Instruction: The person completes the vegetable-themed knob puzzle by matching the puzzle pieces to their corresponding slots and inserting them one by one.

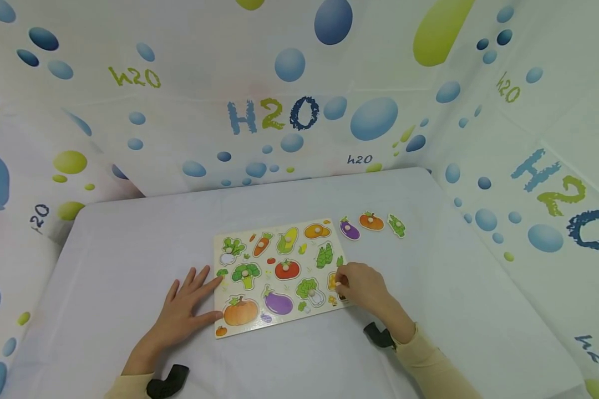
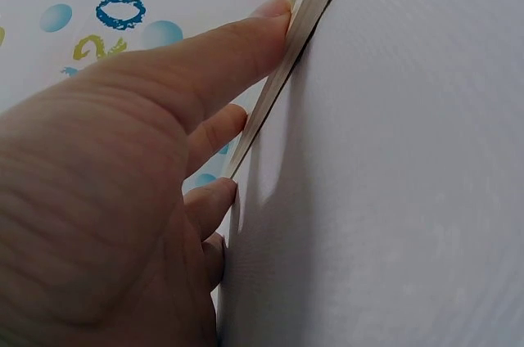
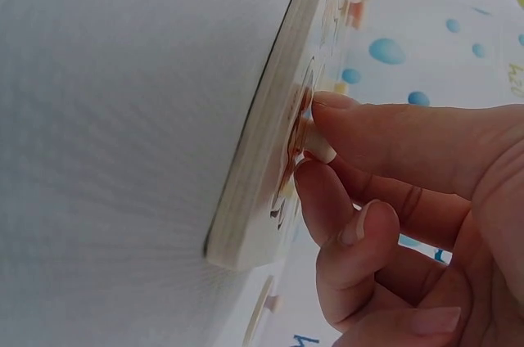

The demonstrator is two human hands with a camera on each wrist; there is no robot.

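Note:
A wooden vegetable puzzle board (image 1: pixel 259 277) lies flat on the white-covered table. My left hand (image 1: pixel 182 307) is spread at its left side, thumb and index fingertip touching the board's edge. At the right end, my right hand (image 1: pixel 363 285) pinches the pale knob (image 3: pixel 319 144) of a yellow-orange and brown puzzle piece between thumb and index finger. That piece sits at the board's surface, mostly hidden by the fingers; whether it is fully seated I cannot tell. Knobbed broccoli (image 1: pixel 246 274), tomato (image 1: pixel 287 269), carrot (image 1: pixel 262 244) and corn (image 1: pixel 287 240) pieces are in the board.
Past the board's upper right corner lie three loose pieces: an eggplant (image 1: pixel 350 229), a pumpkin (image 1: pixel 371 221) and a green asparagus piece (image 1: pixel 396 226). The board's large eggplant picture (image 1: pixel 278 303) and pumpkin picture (image 1: pixel 240 312) show no knobs. Printed cloth walls (image 1: pixel 189 111) surround the table.

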